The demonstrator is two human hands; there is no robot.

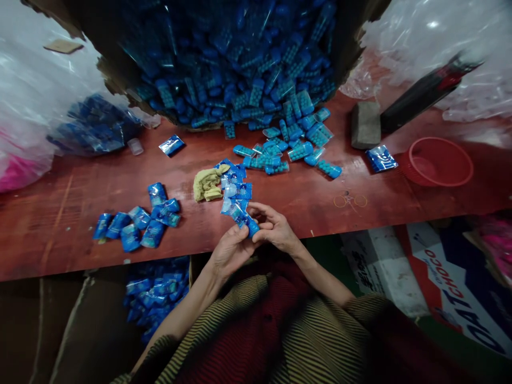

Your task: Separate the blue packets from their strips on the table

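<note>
Just over the front edge of the table, my left hand (pixel 232 249) pinches a small blue container (pixel 253 228) from the left, its thumb on top. The fingers of my right hand (pixel 279 230) close on the same container from the right. A printed blue wrapper (pixel 239 213) lies against its upper end, by my left thumb. More printed blue wrappers (pixel 238 190) overlap in a row on the table just beyond. Touching their left side is a crumpled yellow cloth (pixel 207 184). Farther back lie several clear containers (pixel 266 159) with blue caps and blue beads inside.
A torn-edged box (pixel 352 58) at the back spills more containers onto the red table (pixel 276 194). Several wrapped blue containers (pixel 140 218) lie at left. To the right stand a grey block (pixel 365 125), a blue packet stack (pixel 381 158) and a red basket (pixel 440 178).
</note>
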